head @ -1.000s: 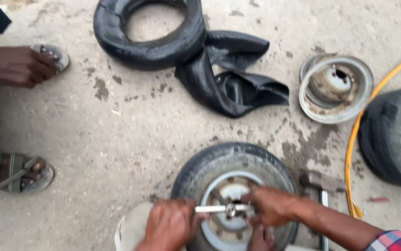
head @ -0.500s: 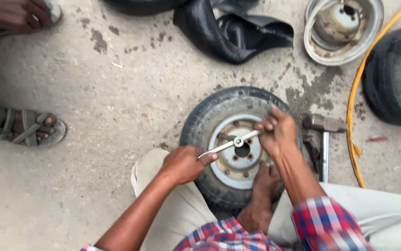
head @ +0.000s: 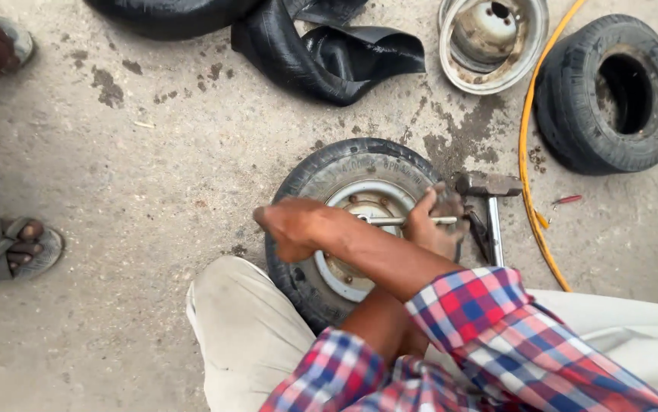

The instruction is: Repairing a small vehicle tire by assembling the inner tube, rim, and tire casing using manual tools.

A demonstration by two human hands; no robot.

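A small wheel (head: 359, 221) lies flat on the concrete floor (head: 153, 191), between the person's knees. Across its hub sits a metal wrench (head: 401, 220). The right hand (head: 432, 225) and left hand (head: 291, 226) each grip one end, arms crossed. A hammer (head: 489, 198) lies just beside the wheel.
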